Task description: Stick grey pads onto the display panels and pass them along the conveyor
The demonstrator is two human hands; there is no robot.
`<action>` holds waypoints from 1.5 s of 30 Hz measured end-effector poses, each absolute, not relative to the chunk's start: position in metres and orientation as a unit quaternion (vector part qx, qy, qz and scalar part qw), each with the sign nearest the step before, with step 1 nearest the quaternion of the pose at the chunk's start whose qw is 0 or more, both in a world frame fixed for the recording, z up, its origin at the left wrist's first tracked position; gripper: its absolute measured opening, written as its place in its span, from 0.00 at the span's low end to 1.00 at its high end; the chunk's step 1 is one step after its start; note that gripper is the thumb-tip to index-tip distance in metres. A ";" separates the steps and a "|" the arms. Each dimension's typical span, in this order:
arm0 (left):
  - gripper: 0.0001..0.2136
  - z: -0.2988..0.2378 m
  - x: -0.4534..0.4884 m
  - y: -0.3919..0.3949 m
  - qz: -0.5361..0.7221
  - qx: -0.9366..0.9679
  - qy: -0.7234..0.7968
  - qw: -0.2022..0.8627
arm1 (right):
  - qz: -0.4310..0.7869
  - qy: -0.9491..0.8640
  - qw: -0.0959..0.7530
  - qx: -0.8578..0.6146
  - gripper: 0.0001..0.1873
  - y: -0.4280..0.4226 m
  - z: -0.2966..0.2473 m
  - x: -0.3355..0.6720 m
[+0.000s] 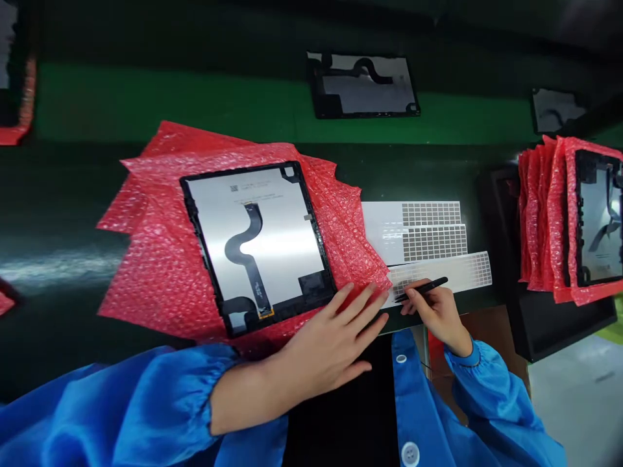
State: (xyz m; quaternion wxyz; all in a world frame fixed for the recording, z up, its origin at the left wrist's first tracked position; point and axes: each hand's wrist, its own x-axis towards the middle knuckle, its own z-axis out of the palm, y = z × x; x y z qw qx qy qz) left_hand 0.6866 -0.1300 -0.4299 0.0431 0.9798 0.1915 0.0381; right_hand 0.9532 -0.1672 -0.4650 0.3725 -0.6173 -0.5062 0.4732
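Note:
My right hand point(435, 311) pinches black tweezers point(433, 284), their tip down on the nearest label sheet point(440, 275), which carries a grid of small stickers and curls up at its right end. Spread flat, my left hand point(341, 331) reaches over the lower right corner of a screen panel point(277, 240) and the bubble wrap, its fingertips by the sheet's left end. The panel lies back side up, silver with a black frame and a curved black ribbon cable point(241, 250). Beneath it fan out several red bubble wrap sheets point(160, 259).
Two more label sheets point(382, 227) lie behind the nearest one. Another panel point(370, 91) rests on the green strip at the back, with one more point(557, 110) farther right. A black tray point(549, 331) at right holds panels between red bubble wrap point(549, 220).

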 end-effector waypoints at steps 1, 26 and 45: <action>0.35 -0.435 0.689 -0.134 0.019 0.980 0.194 0.037 | 0.471 -0.511 0.373 -0.614 0.18 -0.170 -0.468 0.953; 0.40 -0.448 0.696 -0.132 0.033 0.978 0.201 0.055 | 0.502 -0.419 0.423 -0.627 0.20 -0.155 -0.446 0.947; 0.44 -0.424 0.594 -0.081 0.149 0.871 0.461 0.078 | 0.537 -0.558 0.370 -0.514 0.26 0.013 -0.395 0.720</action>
